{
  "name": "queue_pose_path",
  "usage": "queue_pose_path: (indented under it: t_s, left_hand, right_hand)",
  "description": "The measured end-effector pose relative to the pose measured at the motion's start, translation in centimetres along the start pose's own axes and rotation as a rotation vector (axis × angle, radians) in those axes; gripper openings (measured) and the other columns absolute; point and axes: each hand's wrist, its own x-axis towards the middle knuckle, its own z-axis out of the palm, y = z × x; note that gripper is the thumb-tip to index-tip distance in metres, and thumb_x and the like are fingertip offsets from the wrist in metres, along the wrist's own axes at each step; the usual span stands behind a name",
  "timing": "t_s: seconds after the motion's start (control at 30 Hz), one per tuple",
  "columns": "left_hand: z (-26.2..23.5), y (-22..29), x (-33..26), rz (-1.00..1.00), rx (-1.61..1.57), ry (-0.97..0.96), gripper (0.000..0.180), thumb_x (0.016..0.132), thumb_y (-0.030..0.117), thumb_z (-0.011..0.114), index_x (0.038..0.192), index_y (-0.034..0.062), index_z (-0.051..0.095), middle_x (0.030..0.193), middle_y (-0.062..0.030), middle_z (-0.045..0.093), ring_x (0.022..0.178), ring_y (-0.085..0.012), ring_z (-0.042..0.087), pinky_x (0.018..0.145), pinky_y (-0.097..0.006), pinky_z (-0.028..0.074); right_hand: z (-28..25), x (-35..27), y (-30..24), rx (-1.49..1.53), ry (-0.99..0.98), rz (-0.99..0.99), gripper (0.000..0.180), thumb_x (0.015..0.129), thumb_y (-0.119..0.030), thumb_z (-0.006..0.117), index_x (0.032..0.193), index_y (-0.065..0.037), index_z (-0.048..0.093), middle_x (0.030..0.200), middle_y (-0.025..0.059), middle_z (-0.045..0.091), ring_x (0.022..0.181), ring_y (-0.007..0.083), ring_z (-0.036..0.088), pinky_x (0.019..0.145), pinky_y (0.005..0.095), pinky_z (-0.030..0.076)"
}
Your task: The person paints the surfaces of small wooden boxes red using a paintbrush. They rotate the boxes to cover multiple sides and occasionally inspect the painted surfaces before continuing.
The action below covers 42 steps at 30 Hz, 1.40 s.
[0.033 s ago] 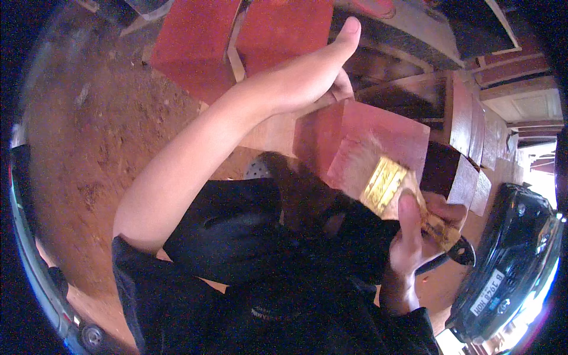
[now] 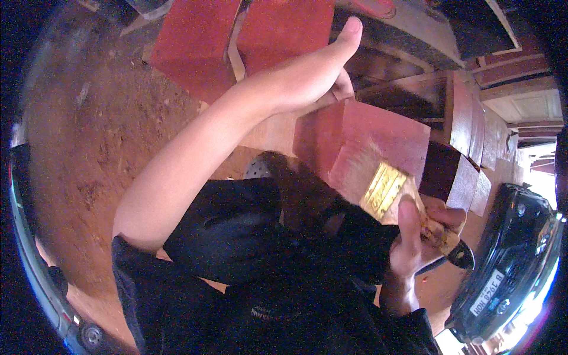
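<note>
My right hand [image 2: 423, 234] grips a wide flat paintbrush [image 2: 387, 192] with a shiny gold-coloured ferrule and a pale handle. Its bristles, slightly blurred, lie against a red-painted box [image 2: 384, 133] in front of me. At the box's far left corner is my left hand [image 2: 313, 83], palm turned inward and thumb stretched up and away. Its fingers bend down by the box's upper edge and are partly hidden. The end of the brush handle sticks out below my right hand.
Two more red boxes [image 2: 284, 32] stand beyond my left arm. Wooden boards and frames [image 2: 467, 118] line the right side. A dark car [image 2: 503, 254] is at the right edge, another vehicle [image 2: 89, 331] at the lower left. Brown bare ground [image 2: 118, 118] lies to the left.
The paintbrush has shifted slightly toward me and to the right, along with my right hand's fingers. My left hand and the red box look almost the same.
</note>
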Motion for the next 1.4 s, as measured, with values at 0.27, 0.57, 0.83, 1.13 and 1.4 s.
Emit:
queue_pose_path:
  t_s: [0.27,0.57,0.83,1.13,1.4]
  left_hand:
    - [-0.6,0.4,0.2,0.005,-0.063,0.006,0.108,0.082,0.081,0.005,0.088,-0.0048,0.070,0.086,-0.0121,0.068,0.086,-0.0198,0.062,0.084,-0.033,0.045]
    - [-0.3,0.2,0.3,-0.017,0.008,0.030,0.110,0.081,0.082,0.003,0.091,-0.0052,0.070,0.087,-0.0106,0.068,0.087,-0.0179,0.061,0.086,-0.031,0.044]
    - [-0.3,0.3,0.2,-0.003,-0.025,-0.011,0.111,0.081,0.082,0.002,0.093,-0.0048,0.070,0.087,-0.0101,0.068,0.088,-0.0175,0.061,0.085,-0.030,0.045]
    - [-0.2,0.2,0.3,0.007,0.036,-0.002,0.109,0.080,0.084,0.005,0.092,-0.0035,0.070,0.087,-0.0090,0.068,0.087,-0.0172,0.061,0.083,-0.029,0.045]
    - [-1.7,-1.6,-2.3,-0.133,0.018,0.087,0.108,0.080,0.083,0.001,0.093,0.0004,0.070,0.084,-0.0065,0.067,0.085,-0.0164,0.061,0.080,-0.027,0.043]
  right_hand:
    - [-1.4,0.7,-0.2,0.038,0.124,0.074,0.026,0.081,-0.003,0.068,0.095,-0.004,0.046,0.085,0.0078,0.057,0.078,0.0132,0.058,0.075,0.0278,0.049]
    - [-0.1,1.1,0.4,0.078,0.055,0.096,0.024,0.079,-0.001,0.069,0.089,-0.004,0.048,0.082,0.0071,0.057,0.075,0.0116,0.056,0.071,0.0243,0.045]
    - [-1.6,2.8,1.5,-0.175,0.147,0.040,0.025,0.078,-0.003,0.072,0.086,-0.004,0.048,0.079,0.0072,0.058,0.067,0.0105,0.056,0.064,0.0241,0.047]
    - [-4.8,4.1,0.6,-0.228,0.389,0.072,0.024,0.080,-0.003,0.071,0.088,-0.004,0.048,0.080,0.0062,0.057,0.072,0.0122,0.058,0.069,0.0262,0.051]
    - [1.1,-0.7,0.7,0.002,0.104,0.114,0.023,0.076,-0.001,0.070,0.087,-0.004,0.050,0.080,0.0059,0.057,0.073,0.0105,0.053,0.068,0.0226,0.042]
